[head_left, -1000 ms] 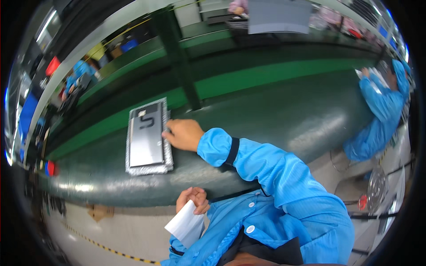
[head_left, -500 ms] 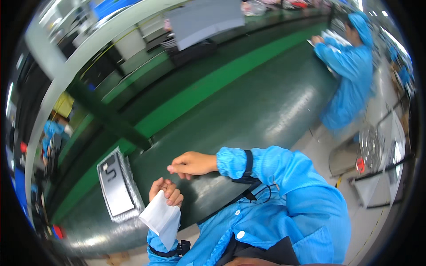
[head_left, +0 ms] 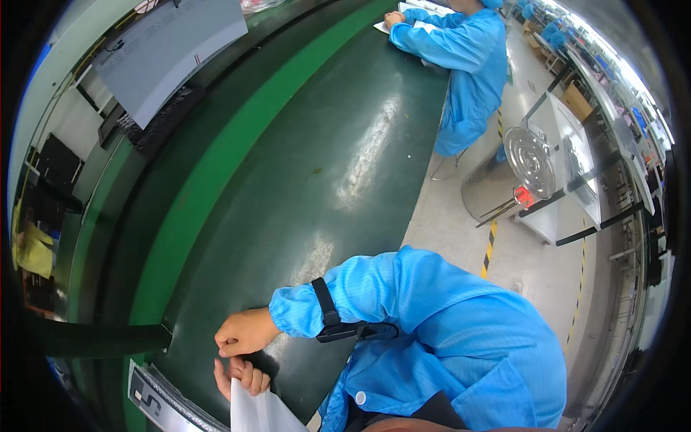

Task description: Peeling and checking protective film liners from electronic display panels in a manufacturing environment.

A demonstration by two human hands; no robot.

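Note:
My left hand (head_left: 243, 376) is low over the dark green bench, its fingers curled at the edge of a thin white sheet (head_left: 260, 412). The sheet hangs over my wrist, and the lower part runs out of view. Just above, my right hand (head_left: 245, 333) is closed with thumb and forefinger together. Whatever those fingers may hold is hidden. Beside my left hand lies a flat rectangular panel (head_left: 167, 405) with a silver face, a dark marked end and a shiny silvery border; its near part is cut off.
The dark green bench (head_left: 288, 194) stretches away, with a bright green strip (head_left: 216, 165) along it. A dark post (head_left: 108, 340) stands near the panel. A grey screen (head_left: 169, 57) is across. A person in blue (head_left: 461, 72) works farther along. A metal bin (head_left: 497, 183) stands on the floor.
My view has swung right, so the panel and both hands now appear lower and farther left. My hands remain close together, the left still with the white sheet.

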